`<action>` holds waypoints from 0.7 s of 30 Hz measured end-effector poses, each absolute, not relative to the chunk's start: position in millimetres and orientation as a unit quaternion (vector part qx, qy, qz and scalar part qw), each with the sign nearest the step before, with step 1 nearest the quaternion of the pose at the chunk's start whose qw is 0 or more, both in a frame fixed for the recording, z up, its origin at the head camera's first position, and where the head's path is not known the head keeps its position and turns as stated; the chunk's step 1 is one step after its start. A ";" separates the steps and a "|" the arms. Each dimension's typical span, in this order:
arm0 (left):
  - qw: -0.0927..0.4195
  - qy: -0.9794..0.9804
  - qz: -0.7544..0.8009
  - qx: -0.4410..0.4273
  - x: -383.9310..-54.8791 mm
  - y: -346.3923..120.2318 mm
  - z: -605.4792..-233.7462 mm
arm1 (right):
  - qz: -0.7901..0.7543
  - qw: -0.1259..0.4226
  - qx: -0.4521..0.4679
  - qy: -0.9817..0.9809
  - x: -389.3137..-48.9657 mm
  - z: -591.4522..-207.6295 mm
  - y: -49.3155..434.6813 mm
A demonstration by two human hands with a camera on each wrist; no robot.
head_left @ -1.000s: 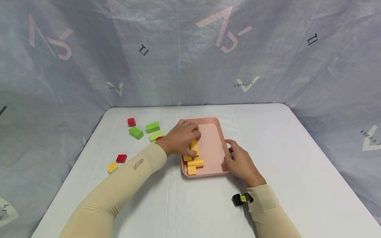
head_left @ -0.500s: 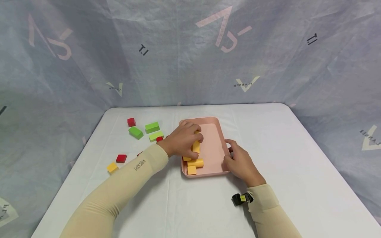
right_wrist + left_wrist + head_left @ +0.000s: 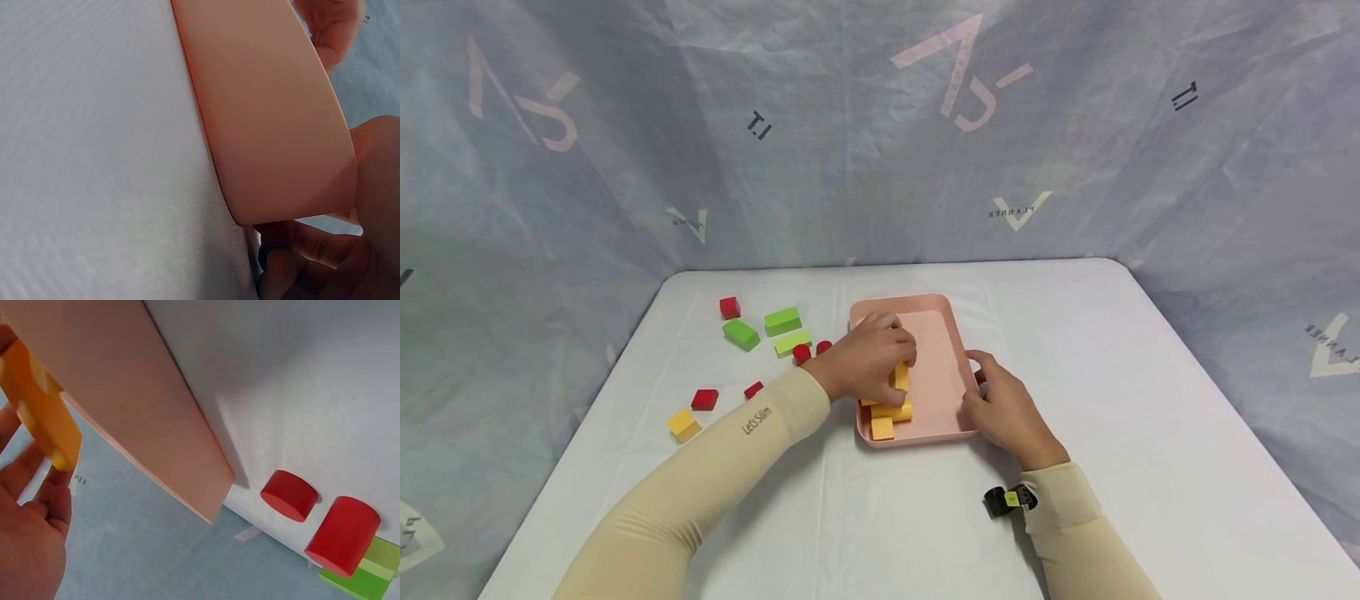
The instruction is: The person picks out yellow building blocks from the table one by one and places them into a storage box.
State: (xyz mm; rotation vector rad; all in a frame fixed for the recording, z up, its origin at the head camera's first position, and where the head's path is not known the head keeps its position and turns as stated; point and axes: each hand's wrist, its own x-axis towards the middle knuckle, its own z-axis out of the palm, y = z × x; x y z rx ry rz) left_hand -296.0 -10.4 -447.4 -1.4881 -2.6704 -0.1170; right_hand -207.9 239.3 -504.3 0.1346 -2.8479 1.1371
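My left hand [image 3: 871,358] grips a yellow block [image 3: 47,409] over the left side of the pink tray [image 3: 934,367]. In the left wrist view the fingers pinch this block above the tray's rim. Below the hand, a yellow cylinder [image 3: 901,412] and a small yellow block [image 3: 882,429] lie in the tray; other yellow pieces are partly hidden by the hand. My right hand [image 3: 1011,412] holds the tray's right side, its thumb at the rim and its other fingers curled outside. A dark red patch shows between that hand and the tray; what it is, I cannot tell.
Left of the tray lie green blocks [image 3: 783,321], red cylinders [image 3: 344,536], a red cube [image 3: 730,307], a flat red block [image 3: 705,399] and a yellow block [image 3: 684,425]. A black wrist device [image 3: 1011,501] sits by the right cuff. Grey cloth [image 3: 850,150] hangs behind the white table.
My left hand has shifted slightly right and nearer with the yellow block. Red pieces beside its wrist and sleeve have come into view. The right hand and tray stay put.
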 end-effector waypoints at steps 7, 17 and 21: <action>0.024 -0.876 -0.035 -0.480 -291.9 -9.9 -445.6 | 0.366 0.037 0.043 -0.929 -207.6 -503.3 239.2; 0.000 -0.881 -0.028 -0.472 -292.9 -6.8 -450.6 | 0.372 0.032 0.043 -0.927 -207.4 -502.8 239.2; -0.003 -0.880 -0.024 -0.474 -293.2 -6.9 -451.7 | 0.370 0.033 0.044 -0.927 -207.7 -502.5 239.5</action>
